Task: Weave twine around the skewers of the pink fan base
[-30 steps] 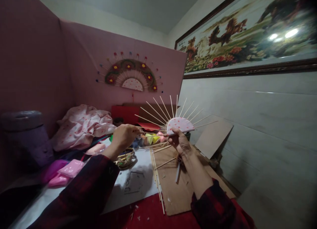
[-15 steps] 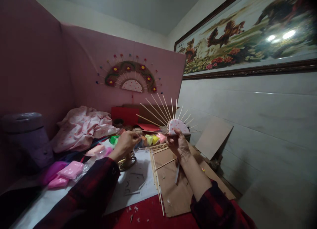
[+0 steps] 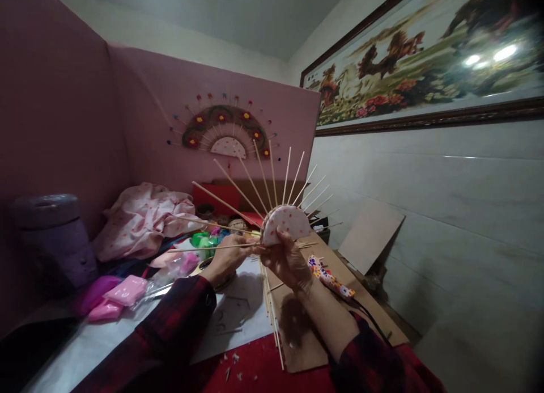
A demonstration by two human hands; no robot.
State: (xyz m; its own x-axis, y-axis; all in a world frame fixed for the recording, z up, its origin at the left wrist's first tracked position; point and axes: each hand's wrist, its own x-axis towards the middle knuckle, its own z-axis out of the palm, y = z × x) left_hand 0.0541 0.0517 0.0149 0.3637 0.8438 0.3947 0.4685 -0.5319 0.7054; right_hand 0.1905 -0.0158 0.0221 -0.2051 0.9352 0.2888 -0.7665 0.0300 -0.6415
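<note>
My right hand point(image 3: 285, 260) grips the lower edge of a half-round fan base point(image 3: 285, 222), white with red dots, held upright over the table. Several thin wooden sticks point(image 3: 250, 184) fan out from its curved rim. My left hand point(image 3: 228, 258) is closed in a pinch on one stick point(image 3: 204, 248) that lies almost level and meets the base's left corner. Both hands nearly touch below the base. Red plaid sleeves cover both forearms.
A finished decorated fan point(image 3: 224, 131) hangs on the pink board. Loose sticks point(image 3: 270, 313) and a dotted tool point(image 3: 330, 278) with a black cord lie on brown cardboard point(image 3: 306, 330). Pink clay packets point(image 3: 123, 291), dotted cloth point(image 3: 147, 217) and a purple lidded pot point(image 3: 53, 234) sit left.
Both hands came lower and left, closer together. The fan base turned, its sticks swinging leftward. The left hand's stick now reaches the base's left corner. The dotted tool came into view.
</note>
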